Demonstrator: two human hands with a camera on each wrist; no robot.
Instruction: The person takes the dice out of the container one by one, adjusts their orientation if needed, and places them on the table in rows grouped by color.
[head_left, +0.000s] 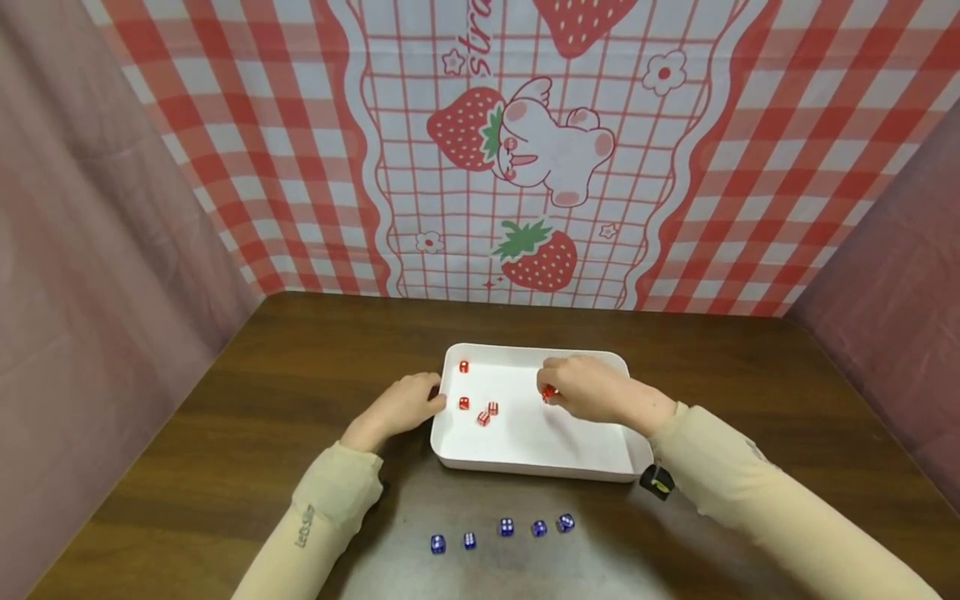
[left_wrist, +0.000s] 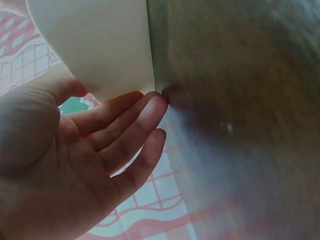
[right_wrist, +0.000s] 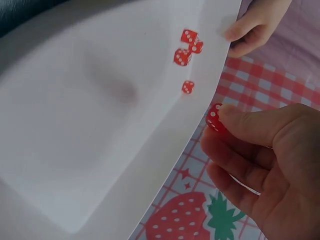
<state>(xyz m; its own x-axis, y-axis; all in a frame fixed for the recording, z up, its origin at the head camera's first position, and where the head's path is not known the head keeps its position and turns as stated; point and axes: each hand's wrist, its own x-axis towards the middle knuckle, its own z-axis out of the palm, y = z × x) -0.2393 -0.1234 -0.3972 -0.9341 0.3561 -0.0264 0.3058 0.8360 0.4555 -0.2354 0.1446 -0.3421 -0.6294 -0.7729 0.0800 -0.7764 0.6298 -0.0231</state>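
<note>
A white rectangular tray (head_left: 525, 475) sits on the table with several red dice (head_left: 464, 403) toward its left side. My left hand (head_left: 405, 403) holds the tray's left edge, the thumb at the rim and the fingers (left_wrist: 132, 122) against the outer wall. Over the tray's right half, my right hand (head_left: 588, 388) pinches another red die (right_wrist: 215, 118) between thumb and fingertips. White pips show on that die. In front of the tray, several blue dice (head_left: 507, 527) lie in a loose row.
The dark wooden table (head_left: 337, 325) runs back to a red-and-white strawberry-print cloth (head_left: 480, 250). Pink curtains (head_left: 112, 250) hang at both sides. A small black object (head_left: 657, 482) shows under the right sleeve, by the tray's near right corner.
</note>
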